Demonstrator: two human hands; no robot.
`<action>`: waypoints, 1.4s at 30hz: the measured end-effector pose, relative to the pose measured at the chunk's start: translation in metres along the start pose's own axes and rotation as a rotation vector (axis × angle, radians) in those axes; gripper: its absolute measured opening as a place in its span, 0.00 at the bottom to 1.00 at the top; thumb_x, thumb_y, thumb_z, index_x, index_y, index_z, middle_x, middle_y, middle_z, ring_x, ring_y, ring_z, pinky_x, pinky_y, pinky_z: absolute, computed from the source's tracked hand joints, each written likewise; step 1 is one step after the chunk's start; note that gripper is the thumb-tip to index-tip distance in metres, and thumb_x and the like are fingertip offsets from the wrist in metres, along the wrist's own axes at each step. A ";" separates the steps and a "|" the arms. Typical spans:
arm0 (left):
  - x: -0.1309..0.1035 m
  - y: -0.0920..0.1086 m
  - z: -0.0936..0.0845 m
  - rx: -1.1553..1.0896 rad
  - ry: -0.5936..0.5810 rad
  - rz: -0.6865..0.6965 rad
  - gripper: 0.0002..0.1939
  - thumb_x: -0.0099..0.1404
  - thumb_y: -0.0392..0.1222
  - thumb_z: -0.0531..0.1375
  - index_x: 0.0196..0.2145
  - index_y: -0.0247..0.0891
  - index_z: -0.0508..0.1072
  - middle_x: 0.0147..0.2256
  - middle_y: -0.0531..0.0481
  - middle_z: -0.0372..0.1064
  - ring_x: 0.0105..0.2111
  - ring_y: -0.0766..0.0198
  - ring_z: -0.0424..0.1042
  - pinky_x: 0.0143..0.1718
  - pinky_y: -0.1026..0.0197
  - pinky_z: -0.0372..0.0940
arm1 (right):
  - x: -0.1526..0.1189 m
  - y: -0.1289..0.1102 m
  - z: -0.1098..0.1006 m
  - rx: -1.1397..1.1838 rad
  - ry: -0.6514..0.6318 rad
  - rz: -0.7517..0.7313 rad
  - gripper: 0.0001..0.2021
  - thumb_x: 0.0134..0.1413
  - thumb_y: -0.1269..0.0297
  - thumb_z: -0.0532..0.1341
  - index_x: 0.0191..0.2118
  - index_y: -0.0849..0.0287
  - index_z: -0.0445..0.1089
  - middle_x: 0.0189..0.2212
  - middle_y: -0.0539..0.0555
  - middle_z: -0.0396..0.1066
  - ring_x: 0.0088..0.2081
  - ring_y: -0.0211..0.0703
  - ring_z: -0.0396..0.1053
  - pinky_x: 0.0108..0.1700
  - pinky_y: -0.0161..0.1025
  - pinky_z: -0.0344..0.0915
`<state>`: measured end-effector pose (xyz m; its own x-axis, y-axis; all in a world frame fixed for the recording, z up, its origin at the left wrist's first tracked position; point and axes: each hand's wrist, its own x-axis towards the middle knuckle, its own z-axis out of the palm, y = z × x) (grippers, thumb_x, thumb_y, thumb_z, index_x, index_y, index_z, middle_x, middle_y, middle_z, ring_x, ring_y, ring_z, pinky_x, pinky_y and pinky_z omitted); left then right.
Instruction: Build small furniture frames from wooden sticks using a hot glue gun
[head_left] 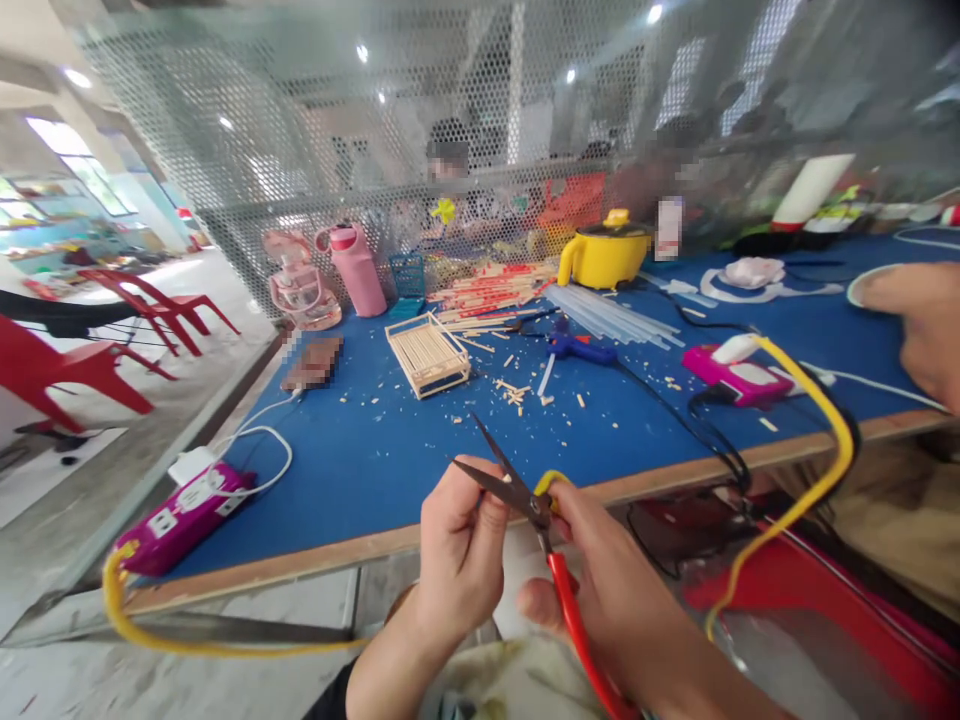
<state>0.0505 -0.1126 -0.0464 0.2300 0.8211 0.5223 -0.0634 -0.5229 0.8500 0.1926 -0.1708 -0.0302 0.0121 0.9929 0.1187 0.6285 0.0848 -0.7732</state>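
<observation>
My right hand (pixel 592 570) grips the red and yellow handles of a pair of scissors (pixel 517 492), whose dark blades are parted and point up and left. Close against the lower blade, my left hand (pixel 463 550) is closed in a pinch; a tiny pale bit shows by its fingertips, too small to make out. Beyond the hands, a small frame of wooden sticks (pixel 427 355) sits on the blue table (pixel 360 440). Cut stick pieces (pixel 514 392) lie right of it, near a blue glue gun (pixel 581 348).
Behind are a stick pile (pixel 491 290), clear glue sticks (pixel 611 315), a yellow pot (pixel 607 255) and a pink bottle (pixel 358 270). Purple power strips (pixel 184 515) with cables lie left and right. Another person's hand (pixel 915 320) rests at the right edge. A mesh screen (pixel 315 120) stands behind.
</observation>
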 end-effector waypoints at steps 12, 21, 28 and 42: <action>-0.001 0.001 -0.003 0.085 -0.003 0.071 0.09 0.67 0.34 0.54 0.33 0.39 0.73 0.31 0.50 0.69 0.33 0.65 0.68 0.37 0.63 0.61 | 0.006 0.007 0.003 0.121 -0.121 -0.005 0.21 0.45 0.44 0.63 0.33 0.57 0.62 0.28 0.50 0.69 0.29 0.40 0.64 0.29 0.35 0.58; -0.002 -0.004 -0.005 0.128 0.006 -0.017 0.09 0.67 0.37 0.55 0.31 0.38 0.72 0.30 0.50 0.69 0.32 0.65 0.67 0.36 0.64 0.61 | 0.009 0.015 -0.007 -0.014 -0.209 0.073 0.17 0.48 0.49 0.63 0.31 0.57 0.62 0.23 0.48 0.65 0.25 0.37 0.58 0.27 0.34 0.55; 0.000 -0.012 0.000 0.018 0.128 -0.165 0.09 0.64 0.43 0.59 0.29 0.37 0.73 0.27 0.52 0.68 0.28 0.67 0.65 0.32 0.66 0.60 | 0.001 0.011 -0.011 0.065 -0.192 0.099 0.19 0.53 0.45 0.58 0.39 0.57 0.66 0.26 0.50 0.70 0.25 0.41 0.64 0.27 0.36 0.56; -0.001 -0.011 -0.007 0.015 -0.076 0.024 0.10 0.67 0.39 0.57 0.32 0.39 0.78 0.32 0.45 0.75 0.33 0.62 0.71 0.39 0.60 0.65 | 0.005 -0.002 -0.019 -0.137 -0.159 0.047 0.21 0.43 0.45 0.64 0.33 0.56 0.59 0.35 0.54 0.65 0.38 0.49 0.63 0.36 0.42 0.59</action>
<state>0.0440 -0.1057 -0.0554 0.3014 0.7888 0.5358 -0.0552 -0.5465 0.8356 0.2058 -0.1675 -0.0162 -0.0719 0.9971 -0.0238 0.7302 0.0363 -0.6823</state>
